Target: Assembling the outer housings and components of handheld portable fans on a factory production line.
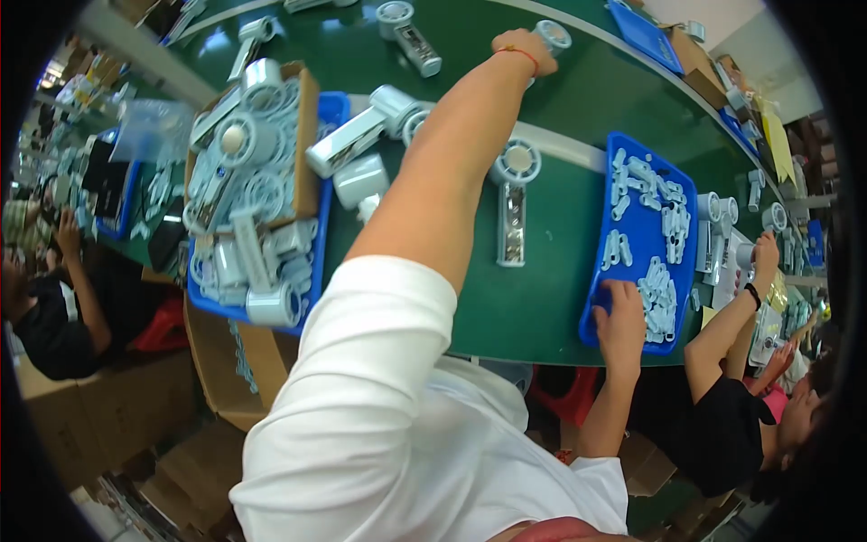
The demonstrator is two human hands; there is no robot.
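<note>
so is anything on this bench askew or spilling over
Yes: the cardboard box of pale fan parts is heaped above its rim and sits tilted on a blue tray. One handheld fan body lies alone, opened, on the green table. The left hand reaches to a far fan; the right hand rests on the blue parts tray.

Surface: a long green work table [551, 298], its edges bowed by the wide lens.
Left side: a blue tray [318, 262] heaped with pale handheld fan housings, a brown cardboard box [308, 135] of round fan grilles sitting in it.
Centre: a part-built handheld fan [512, 203] lying open on the green top, two more white fan bodies [361, 135] just beside the left tray.
Right side: a second blue tray [643, 239] of small pale plastic parts, near the table's front edge.
Far end: another loose fan [411, 36], a round fan head [553, 36] and a further blue tray [643, 34].
</note>
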